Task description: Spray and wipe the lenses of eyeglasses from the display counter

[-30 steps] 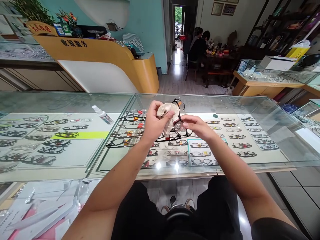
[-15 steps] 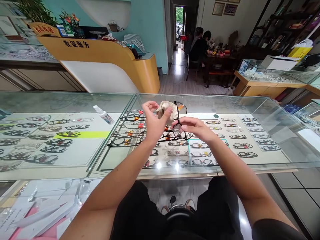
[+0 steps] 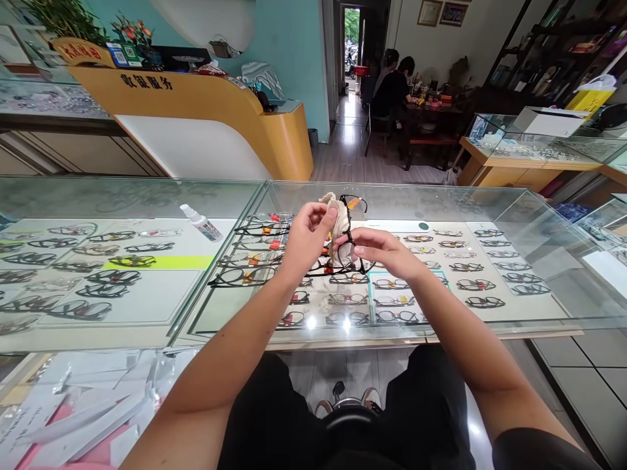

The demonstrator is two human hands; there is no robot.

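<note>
Nearest: dark shorts [image 3: 294,418] on the person's lap, and loose white and pink paper sheets [image 3: 73,418] on the low shelf at lower left. Both forearms reach over the front edge of the clear glass display counter [image 3: 490,326].

Left hand [image 3: 304,240]: fingers closed, thumb and fingertips pinching the crumpled beige cleaning cloth [image 3: 337,210]. Right hand [image 3: 386,251]: fingers together, clamped on one lens rim of the thin black-framed glasses [image 3: 349,258].

The glasses are held in the air between the two hands, over the middle of the counter top. Cannot tell if any part touches the glass. Frame is slim and glossy black with rounded rims and clear lenses. The front is tilted and roughly on end. One temple sticks up behind the cloth with a small orange tag [image 3: 361,207] near its tip. The cloth hangs down over the upper part of the frame and meets the lens next to the right fingertips.

Under the glass: rows of display spectacles [image 3: 470,267] on pale trays, plus a lime-yellow strip [image 3: 157,262] in the left case. A small white spray bottle [image 3: 200,223] lies on the counter top, well left of the hands.

Far: curved orange-and-white reception desk [image 3: 196,111], two seated people [image 3: 392,85] at a dark wooden table [image 3: 431,114], and an open doorway [image 3: 350,26] with daylight.
</note>
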